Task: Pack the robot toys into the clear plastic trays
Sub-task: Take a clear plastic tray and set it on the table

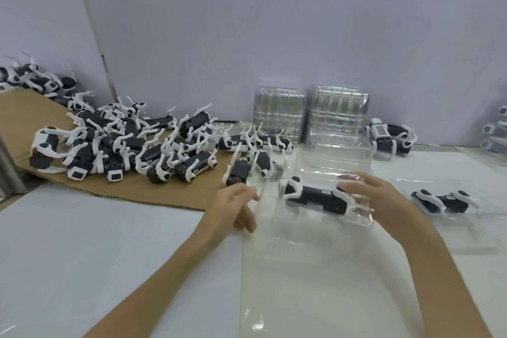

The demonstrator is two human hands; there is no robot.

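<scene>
A black-and-white robot toy [315, 196] lies on its side in a clear plastic tray [274, 200] at the middle of the white table [82, 241]. The right hand [384, 200] grips the tray's right end, fingers curled over it. The left hand [233, 208] is at the left edge, blurred, so its grasp cannot be told. Behind lies a heap of loose toys [123, 145] on brown cardboard [27, 118].
</scene>
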